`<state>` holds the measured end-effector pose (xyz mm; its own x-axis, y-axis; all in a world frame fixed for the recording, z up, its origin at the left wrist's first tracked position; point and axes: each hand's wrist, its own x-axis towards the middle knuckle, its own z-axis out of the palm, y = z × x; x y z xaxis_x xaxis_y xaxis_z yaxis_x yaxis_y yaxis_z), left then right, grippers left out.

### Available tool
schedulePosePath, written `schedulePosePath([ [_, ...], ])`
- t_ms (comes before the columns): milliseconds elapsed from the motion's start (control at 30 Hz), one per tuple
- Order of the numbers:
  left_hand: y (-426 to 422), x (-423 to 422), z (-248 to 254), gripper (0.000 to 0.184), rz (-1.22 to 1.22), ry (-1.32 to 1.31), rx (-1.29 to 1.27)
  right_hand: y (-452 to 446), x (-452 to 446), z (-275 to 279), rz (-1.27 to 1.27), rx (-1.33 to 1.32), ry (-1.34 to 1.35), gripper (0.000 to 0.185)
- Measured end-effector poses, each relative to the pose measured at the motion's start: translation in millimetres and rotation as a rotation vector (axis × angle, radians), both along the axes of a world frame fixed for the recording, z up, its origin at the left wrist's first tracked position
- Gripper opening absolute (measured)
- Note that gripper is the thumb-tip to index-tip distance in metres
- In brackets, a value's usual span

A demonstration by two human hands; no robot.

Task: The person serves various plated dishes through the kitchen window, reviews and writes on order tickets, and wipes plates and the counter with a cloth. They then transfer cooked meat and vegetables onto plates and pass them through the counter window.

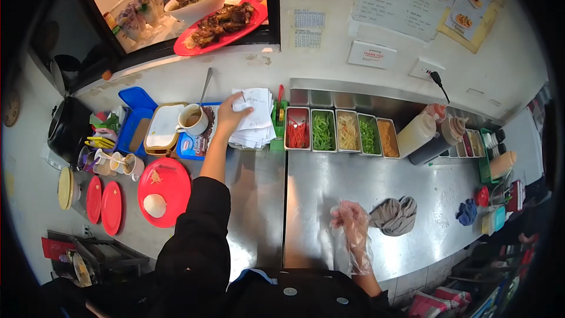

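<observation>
My bare left hand (231, 116) reaches to the back of the counter, thumb and fingers closed on a handwritten paper slip (256, 119) at the top of a stack. A mug (192, 119) of brownish liquid stands just left of that hand, on a blue-lidded tub (191, 146). My right hand (351, 218) wears a clear plastic glove and hovers above the steel counter, its fingers curled together with nothing visible in them. Beside it lies a crumpled grey cloth (395, 216). Left of my left arm, a red plate (165, 182) carries a mound of rice (155, 205).
Metal trays of cut vegetables (323, 131) line the back, with squeeze bottles (419, 134) to their right. Two smaller red plates (111, 207) sit at left. A red platter of meat (222, 26) rests on the window ledge. A blue cloth (467, 212) lies far right.
</observation>
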<state>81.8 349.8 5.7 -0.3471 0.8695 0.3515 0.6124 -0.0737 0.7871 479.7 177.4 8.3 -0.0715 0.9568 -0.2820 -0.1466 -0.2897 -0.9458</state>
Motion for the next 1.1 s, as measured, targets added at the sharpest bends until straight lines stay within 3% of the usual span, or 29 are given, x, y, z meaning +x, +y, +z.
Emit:
schedulePosePath([
  [33,-6.5,5.6,7.2,0.057,0.035,-0.137,0.087,2.9,-3.4,0.7,-0.003,-0.007,-0.004,0.026],
  [100,-14.8,16.8,38.0,0.051,0.049,-0.163,0.144,33.4,-29.4,6.5,0.149,0.094,-0.063,0.023],
  [167,-26.1,30.9,79.9,0.043,0.139,-0.253,0.469,75.3,-73.5,20.1,0.209,0.163,-0.126,0.023],
  [200,-34.4,36.0,93.3,0.043,0.131,-0.254,0.477,102.6,-96.8,16.4,0.255,0.427,-0.155,0.024],
  [233,-47.7,40.9,101.6,0.04,0.139,-0.234,0.493,130.8,-125.3,22.5,0.3,0.407,-0.25,0.021],
  [333,-79.7,57.2,93.2,0.034,0.205,-0.286,0.548,214.7,-201.9,5.2,0.267,0.652,-0.652,0.018],
  [400,-97.0,75.7,87.1,0.037,0.191,-0.668,0.643,247.9,-235.1,-10.7,0.219,0.729,-0.855,0.019],
  [467,-114.4,63.6,64.3,0.041,0.18,-0.768,0.542,264.8,-253.3,-24.3,0.16,0.779,-0.946,0.02],
  [567,-132.4,41.5,34.7,0.043,0.189,-1.011,0.332,256.2,-253.9,-12.5,0.013,0.811,-0.87,0.023],
  [633,-144.7,38.3,22.7,0.042,0.216,-1.145,0.236,206.0,-237.3,55.6,-0.072,0.69,-0.776,0.022],
  [700,-141.0,49.6,19.6,0.028,0.232,-1.191,0.414,162.0,-223.5,74.5,-0.154,0.871,0.052,0.018],
  [767,-132.9,65.4,22.9,0.02,0.227,-1.239,0.506,111.9,-204.5,91.7,0.187,0.767,0.465,0.008],
  [833,-130.0,81.3,30.0,0.02,0.201,-1.15,0.512,84.5,-186.4,92.1,0.346,0.866,-0.054,0.008],
  [1033,-128.9,104.6,45.3,0.024,0.182,-0.954,0.476,77.5,-181.2,73.0,0.327,1.078,-0.31,0.011],
  [1100,-128.1,104.1,43.4,0.026,0.185,-0.92,0.466,82.4,-182.2,68.5,0.293,1.012,-0.213,0.011],
])
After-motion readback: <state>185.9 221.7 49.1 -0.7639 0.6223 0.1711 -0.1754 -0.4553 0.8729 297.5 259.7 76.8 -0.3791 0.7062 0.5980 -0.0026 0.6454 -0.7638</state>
